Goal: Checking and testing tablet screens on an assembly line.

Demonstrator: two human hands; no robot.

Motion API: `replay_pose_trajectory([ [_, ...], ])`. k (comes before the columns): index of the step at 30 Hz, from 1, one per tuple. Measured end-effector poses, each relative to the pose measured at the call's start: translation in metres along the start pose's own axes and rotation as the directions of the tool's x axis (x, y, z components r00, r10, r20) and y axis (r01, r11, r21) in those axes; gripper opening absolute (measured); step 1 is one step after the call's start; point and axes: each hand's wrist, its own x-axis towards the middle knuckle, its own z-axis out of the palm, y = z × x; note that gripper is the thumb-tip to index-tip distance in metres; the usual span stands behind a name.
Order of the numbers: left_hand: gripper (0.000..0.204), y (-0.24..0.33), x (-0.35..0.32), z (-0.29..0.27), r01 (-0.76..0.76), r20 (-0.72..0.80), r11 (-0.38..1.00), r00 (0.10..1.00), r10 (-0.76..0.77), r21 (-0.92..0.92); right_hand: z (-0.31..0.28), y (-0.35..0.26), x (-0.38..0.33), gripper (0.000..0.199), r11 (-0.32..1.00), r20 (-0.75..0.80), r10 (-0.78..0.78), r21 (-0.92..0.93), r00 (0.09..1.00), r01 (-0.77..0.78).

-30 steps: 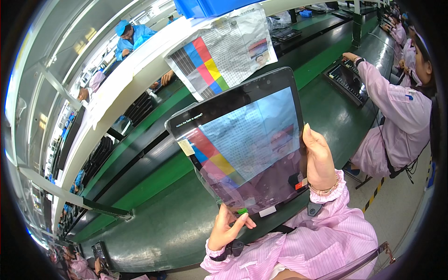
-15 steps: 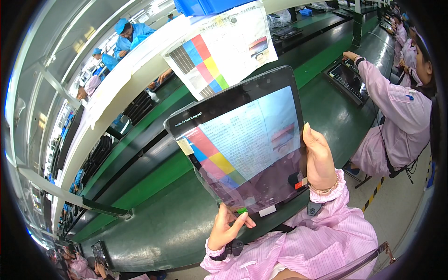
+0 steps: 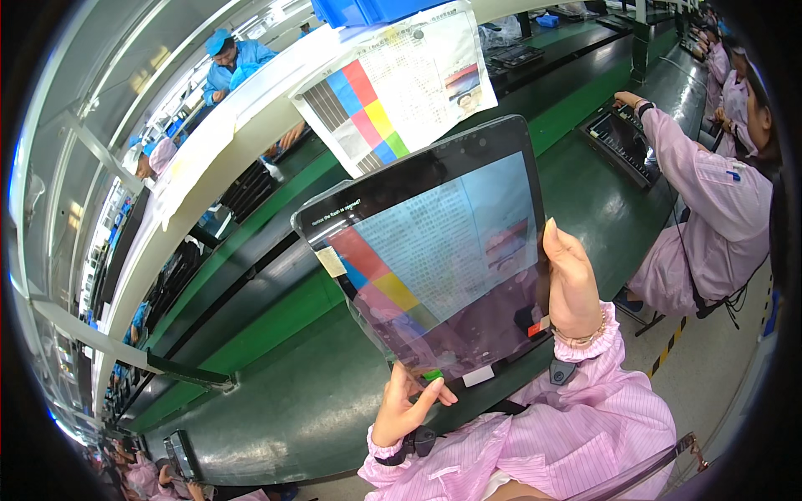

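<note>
A black tablet is held up, tilted, above the green bench. Its screen shows a camera picture of the printed colour chart that hangs behind it on the shelf edge. My right hand grips the tablet's right edge, thumb on the front, its other fingers hidden behind. My left hand holds the lower left corner, thumb near a green on-screen button. A cream sticker is on the tablet's left edge and a white tab at its bottom edge.
The green bench runs beneath the tablet. At right, a person in pink reaches to a tray holding a dark device. A blue bin sits on the shelf above the chart. Workers in blue are beyond the shelf.
The picture on the tablet's screen has turned darker. Both hands and the tablet stay nearly in place.
</note>
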Motion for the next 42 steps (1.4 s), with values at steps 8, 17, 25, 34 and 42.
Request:
replay_pose_trajectory([
  [8,0.041,-0.002,0.002,0.0,-0.014,-0.044,0.998,0.999,0.017,0.066,-0.004,0.003,0.003,0.042,0.999,0.065,-0.032,-0.042,0.997,0.035],
  [17,0.039,-0.007,0.008,0.001,-0.042,-0.091,0.992,0.994,0.053,0.116,0.0,0.003,0.004,0.036,0.996,0.048,-0.079,-0.041,0.996,0.081],
  [25,0.041,-0.008,0.009,0.001,0.003,-0.154,0.992,0.988,0.016,0.125,0.005,0.003,0.007,0.029,0.996,0.003,-0.084,0.042,0.996,0.084],
  [34,0.04,-0.007,0.012,0.003,-0.004,-0.161,0.992,0.987,0.024,0.128,0.004,0.0,0.007,0.027,0.996,0.019,-0.069,0.061,0.997,0.068],
  [42,0.04,-0.006,0.01,0.004,-0.037,-0.12,0.992,0.991,0.052,0.12,-0.001,0.004,0.006,0.032,0.994,0.004,-0.103,0.033,0.995,0.103],
])
